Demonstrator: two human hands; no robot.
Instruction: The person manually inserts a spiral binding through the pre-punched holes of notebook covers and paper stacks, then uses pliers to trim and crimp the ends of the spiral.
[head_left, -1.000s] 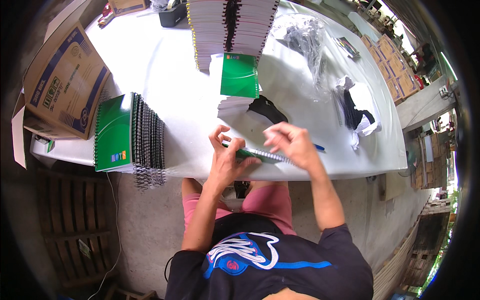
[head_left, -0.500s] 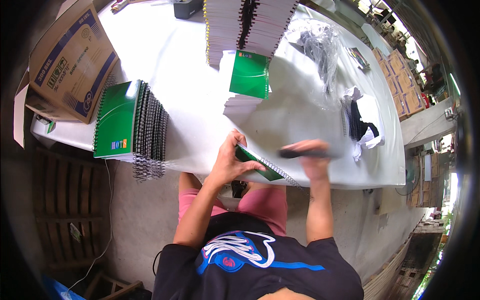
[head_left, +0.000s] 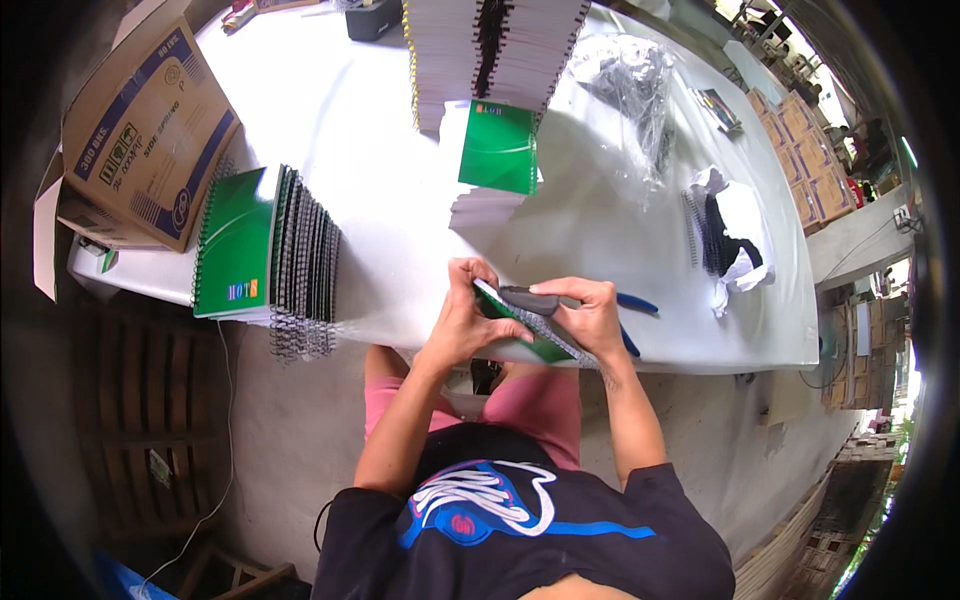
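My left hand (head_left: 466, 315) grips a green spiral notebook (head_left: 553, 350) at the table's near edge, thumb on the cover and fingers behind. The notebook is tilted, its wire spine facing right. My right hand (head_left: 588, 315) is closed around a dark grey tool (head_left: 530, 298) whose front end lies along the upper part of that spine; its exact kind is hidden by my fingers. Two blue handles (head_left: 637, 303), like those of pliers, show beyond my right hand. Whether they join the dark tool, I cannot tell.
A stack of green spiral notebooks (head_left: 237, 245) stands at left beside an open carton (head_left: 150, 140). Ahead are another green notebook (head_left: 500, 147) on a pile and tall stacks of bound pages (head_left: 450, 65). Clear plastic (head_left: 640, 90) and a black-and-white bundle (head_left: 738, 240) lie at right.
My right hand has moved left and brought the dark tool against the notebook's spine. Blue handles now show beside it. My left hand keeps its hold on the notebook.
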